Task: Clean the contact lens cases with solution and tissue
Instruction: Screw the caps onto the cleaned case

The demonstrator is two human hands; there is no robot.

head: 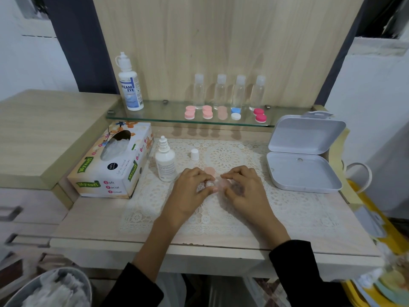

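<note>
At frame centre, left hand (190,189) and right hand (243,187) pinch a pale lens case (220,182) with curled fingertips (a pink cap (209,171) lies just above it), solution bottle (165,161) to their left.

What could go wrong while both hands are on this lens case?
The uncapped solution bottle stands close beside the left hand, which pinches the lens case; a nudge could spill the bottle. Its white cap and a loose pink lid lie on the lace mat; a sweep might knock them away.
</note>
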